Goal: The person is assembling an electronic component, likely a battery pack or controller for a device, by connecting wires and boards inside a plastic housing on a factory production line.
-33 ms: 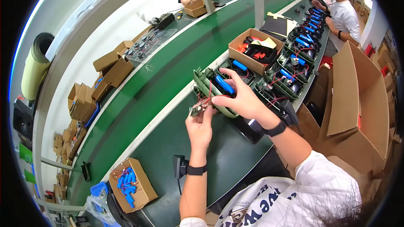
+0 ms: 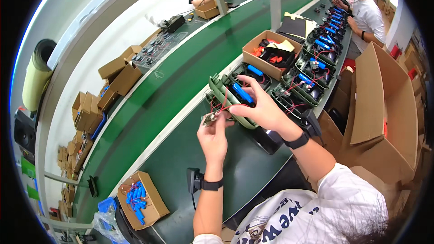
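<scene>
My left hand pinches a small circuit board with thin wires running from it. Beside it, my right hand spans an olive-green plastic housing, fingers at the far side and thumb at the near side by the red wires. A blue cylindrical battery lies inside the housing, between the thumb and fingers of that hand. Red wires join the housing's inside to the board. The fingertips under the board are partly hidden.
Several similar housings with blue batteries line the bench to the right. Behind them stands a carton of red and black parts. A carton of blue batteries is at lower left, a large open carton at right. Two people work farther off.
</scene>
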`<state>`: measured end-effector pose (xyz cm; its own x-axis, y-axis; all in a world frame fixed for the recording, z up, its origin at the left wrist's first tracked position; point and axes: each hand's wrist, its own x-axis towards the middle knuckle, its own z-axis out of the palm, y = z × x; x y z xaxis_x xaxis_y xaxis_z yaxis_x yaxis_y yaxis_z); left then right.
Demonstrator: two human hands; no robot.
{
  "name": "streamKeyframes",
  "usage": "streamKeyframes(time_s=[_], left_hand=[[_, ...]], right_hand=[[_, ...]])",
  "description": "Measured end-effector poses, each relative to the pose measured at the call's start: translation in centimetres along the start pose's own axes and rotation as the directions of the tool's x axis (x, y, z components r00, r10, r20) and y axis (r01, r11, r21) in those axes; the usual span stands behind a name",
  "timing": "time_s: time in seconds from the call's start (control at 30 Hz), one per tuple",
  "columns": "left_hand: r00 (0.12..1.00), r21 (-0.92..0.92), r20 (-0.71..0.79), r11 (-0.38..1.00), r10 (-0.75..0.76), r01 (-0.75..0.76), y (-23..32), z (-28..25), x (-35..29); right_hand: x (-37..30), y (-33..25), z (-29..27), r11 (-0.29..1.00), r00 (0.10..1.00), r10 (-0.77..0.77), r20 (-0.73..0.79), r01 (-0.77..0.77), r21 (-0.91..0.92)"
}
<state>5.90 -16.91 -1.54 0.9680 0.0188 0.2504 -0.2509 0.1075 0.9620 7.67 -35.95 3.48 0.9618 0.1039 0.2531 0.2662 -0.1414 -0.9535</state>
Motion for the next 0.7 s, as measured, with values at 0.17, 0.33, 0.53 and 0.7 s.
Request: streamKeyframes(time_s=[0.17, 0.33, 0.53, 0.7], left_hand=[[0.969, -0.233, 0.019, 0.944, 0.245, -0.234, 3.9, 4.9, -1.1], [0.972, -0.177, 0.186, 0.978, 0.143, -0.110, 4.2, 9.9, -1.9], [0.813, 0.060, 0.533, 0.948, 0.235, -0.313, 6.5, 17.4, -2.7], [0.632, 0.139, 0.755, 0.899, 0.174, -0.414, 8.1, 22.2, -5.8]], right_hand=[[-5.5, 0.9, -2.5, 0.976, 0.990, 0.125, -0.067, -0.111, 0.189], [-10.1, 0.6, -4.3, 0.999, 0.970, 0.036, -0.241, -0.037, 0.003], [-16.0, -0.8, -8.8, 0.996, 0.892, 0.023, -0.452, 0.018, 0.086], [-21.1, 2.2, -10.9, 0.997, 0.834, 0.032, -0.551, -0.064, -0.040]])
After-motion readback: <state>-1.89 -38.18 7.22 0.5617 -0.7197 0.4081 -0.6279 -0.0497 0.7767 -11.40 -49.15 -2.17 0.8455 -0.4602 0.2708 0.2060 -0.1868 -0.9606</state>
